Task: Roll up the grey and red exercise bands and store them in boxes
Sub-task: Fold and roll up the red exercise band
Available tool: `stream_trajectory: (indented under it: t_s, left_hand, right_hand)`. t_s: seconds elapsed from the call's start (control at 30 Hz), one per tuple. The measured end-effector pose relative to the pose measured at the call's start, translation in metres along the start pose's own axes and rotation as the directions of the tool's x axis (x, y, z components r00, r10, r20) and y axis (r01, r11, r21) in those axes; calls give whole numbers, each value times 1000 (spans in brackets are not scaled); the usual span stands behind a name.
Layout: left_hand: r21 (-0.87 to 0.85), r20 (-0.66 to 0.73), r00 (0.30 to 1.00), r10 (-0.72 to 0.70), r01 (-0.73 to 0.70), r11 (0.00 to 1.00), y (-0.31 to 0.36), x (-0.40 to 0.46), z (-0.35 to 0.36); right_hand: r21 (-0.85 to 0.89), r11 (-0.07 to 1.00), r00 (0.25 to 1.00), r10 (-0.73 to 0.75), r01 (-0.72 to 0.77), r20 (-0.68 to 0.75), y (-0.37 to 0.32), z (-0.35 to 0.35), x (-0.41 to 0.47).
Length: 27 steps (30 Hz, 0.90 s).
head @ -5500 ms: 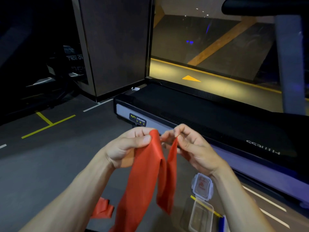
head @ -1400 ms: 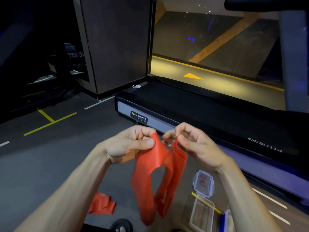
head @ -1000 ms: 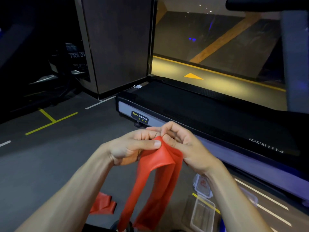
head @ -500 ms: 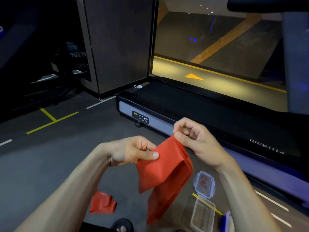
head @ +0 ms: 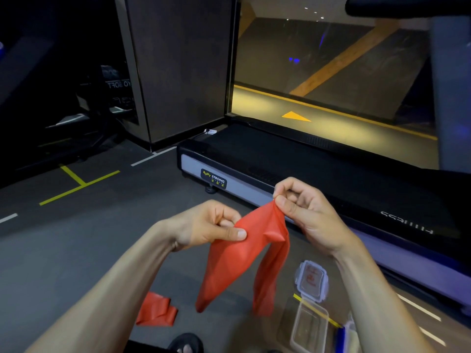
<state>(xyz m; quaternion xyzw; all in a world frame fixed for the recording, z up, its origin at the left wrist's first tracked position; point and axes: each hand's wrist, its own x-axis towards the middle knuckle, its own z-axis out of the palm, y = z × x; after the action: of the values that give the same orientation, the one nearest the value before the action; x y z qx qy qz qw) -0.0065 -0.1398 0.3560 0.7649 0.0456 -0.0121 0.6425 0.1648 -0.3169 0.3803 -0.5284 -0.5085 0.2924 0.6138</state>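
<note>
Fingers: left hand (head: 209, 228) pinched red band (head: 244, 253) between thumb and fingers at one top corner; right hand (head: 303, 212) pinched other corner, higher up. Band hung folded, two tails dangling above floor. Second red band (head: 156, 312) lay folded on floor, lower left. Clear box (head: 309, 329) open on floor, lower right, lid (head: 311, 280) just beyond it. Treadmill (head: 318, 179) behind hands.

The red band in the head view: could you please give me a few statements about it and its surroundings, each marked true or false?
1. Both hands, left and right, pinch the red band. True.
2. The band is rolled tight. False: it hangs loose in two tails.
3. A clear box lies open on the floor, its lid beside it. True.
4. The floor piece is grey. False: red.
</note>
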Motion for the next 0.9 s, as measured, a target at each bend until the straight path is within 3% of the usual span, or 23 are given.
stream_trajectory:
  t_s: [0.4,0.63,0.77,0.9]
  left_hand:
    - [-26,15,1000,-4,4,1000,0,-3,-1]
    - [-339,76,991,112,-80,937,3,-6,-6]
    - [-456,70,984,164,-115,882,13,-5,2]
    - [-385,107,984,141,-90,919,13,-1,7]
  right_hand:
    - [11,1000,1000,19,-19,23,-1,-1,-3]
    - [-43,992,987,121,-117,106,10,3,-5]
    - [127,980,980,134,-153,149,12,13,-7]
    - [257,958,984,86,-125,156,5,27,-4]
